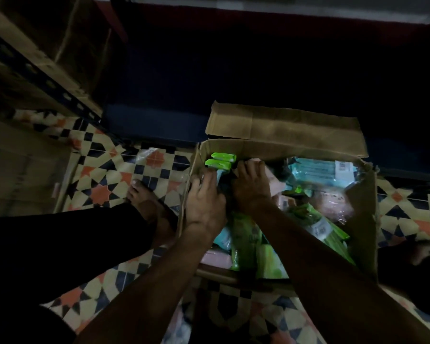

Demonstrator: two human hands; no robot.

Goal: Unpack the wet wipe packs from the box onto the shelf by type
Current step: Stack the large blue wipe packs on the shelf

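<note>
Head cam: both hands, L & R, palms down in box; grip unclear.

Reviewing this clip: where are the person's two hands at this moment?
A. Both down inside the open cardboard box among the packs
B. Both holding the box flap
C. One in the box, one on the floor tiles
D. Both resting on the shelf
A: the left hand and the right hand both reach inside the open cardboard box, beside the bright green packs.
</note>
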